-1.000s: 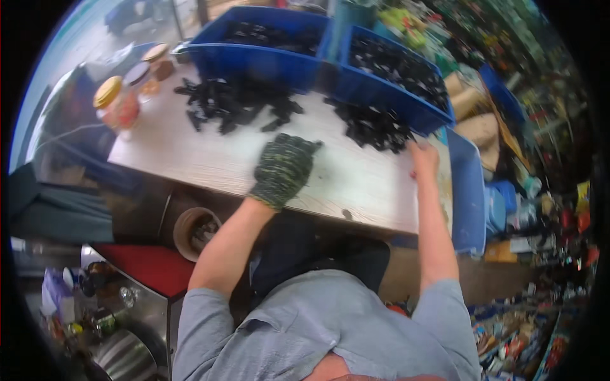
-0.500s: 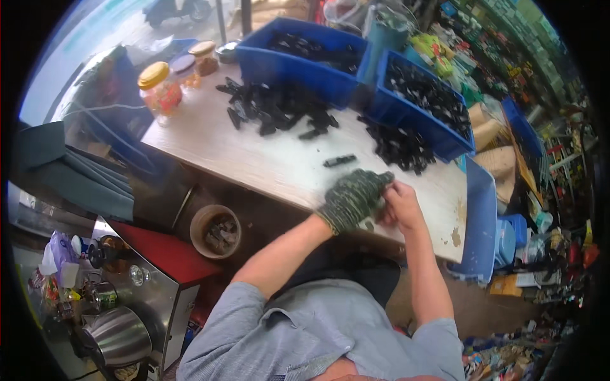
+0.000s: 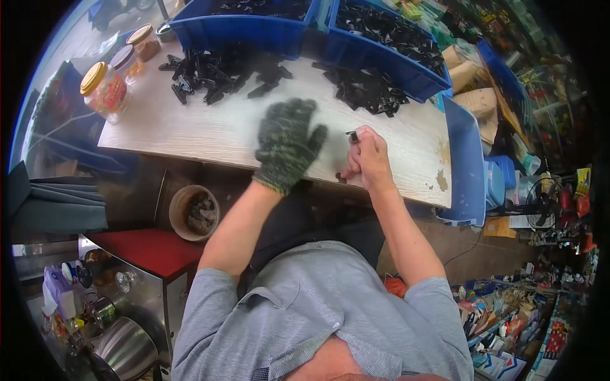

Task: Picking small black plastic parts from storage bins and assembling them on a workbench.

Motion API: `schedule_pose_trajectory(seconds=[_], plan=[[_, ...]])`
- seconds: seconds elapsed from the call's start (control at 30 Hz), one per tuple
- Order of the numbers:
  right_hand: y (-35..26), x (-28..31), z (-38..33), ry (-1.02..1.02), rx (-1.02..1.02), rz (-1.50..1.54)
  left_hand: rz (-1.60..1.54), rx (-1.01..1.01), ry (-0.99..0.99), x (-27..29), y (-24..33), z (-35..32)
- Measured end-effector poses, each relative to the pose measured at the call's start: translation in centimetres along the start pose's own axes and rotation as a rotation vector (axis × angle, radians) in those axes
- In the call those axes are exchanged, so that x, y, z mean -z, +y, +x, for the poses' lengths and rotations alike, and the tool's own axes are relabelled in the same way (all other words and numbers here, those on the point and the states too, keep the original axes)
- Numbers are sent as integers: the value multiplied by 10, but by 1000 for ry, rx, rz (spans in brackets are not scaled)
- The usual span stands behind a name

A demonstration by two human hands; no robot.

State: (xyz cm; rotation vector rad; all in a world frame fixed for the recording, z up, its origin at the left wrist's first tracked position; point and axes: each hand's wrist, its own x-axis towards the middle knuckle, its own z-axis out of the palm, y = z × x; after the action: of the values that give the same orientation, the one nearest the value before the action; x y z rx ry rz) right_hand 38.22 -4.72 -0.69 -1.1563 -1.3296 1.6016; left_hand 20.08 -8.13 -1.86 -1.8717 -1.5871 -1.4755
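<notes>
My left hand, in a dark green knitted glove, is palm down over the front middle of the table, slightly blurred. Its fingers are stretched out and the thumb stands apart; what lies beneath the palm is hidden. My bare right hand is closed near the table's front edge, with a small black plastic piece poking out between thumb and finger. Beyond my left hand lies a loose pile of black plastic parts. A second pile of black parts is beyond my right hand.
Two blue bins full of black parts stand along the table's far side. Lidded jars are at the far left. A blue tub adjoins the right edge. A bucket sits below, left of my legs.
The view has shifted, so the table sits higher and further left. My hands, close together before, are now apart. The single black part lying in front of them no longer shows.
</notes>
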Motion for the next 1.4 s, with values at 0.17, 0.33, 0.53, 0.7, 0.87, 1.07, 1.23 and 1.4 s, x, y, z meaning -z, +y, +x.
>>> schedule_pose_trajectory(seconds=[0.17,0.33,0.53,0.7,0.87,1.07,1.23,1.4], plan=[[-3,-6,-1,93,11,157,341,125,-403,7,-19,14],[14,3,9,154,182,188,-171,190,-410,1,1,-5],[7,-8,1,280,130,175,-465,318,-407,-8,29,-11],[18,-3,8,247,221,96,-454,422,-424,-17,34,-9],[25,-3,6,240,391,-59,-314,294,-161,-49,39,-34],[18,13,-2,256,373,-6,-532,628,-328,-43,74,-18],[10,6,-3,224,214,112,-294,430,-302,-33,39,-19],[-12,33,4,444,36,345,420,237,-85,1,-67,14]])
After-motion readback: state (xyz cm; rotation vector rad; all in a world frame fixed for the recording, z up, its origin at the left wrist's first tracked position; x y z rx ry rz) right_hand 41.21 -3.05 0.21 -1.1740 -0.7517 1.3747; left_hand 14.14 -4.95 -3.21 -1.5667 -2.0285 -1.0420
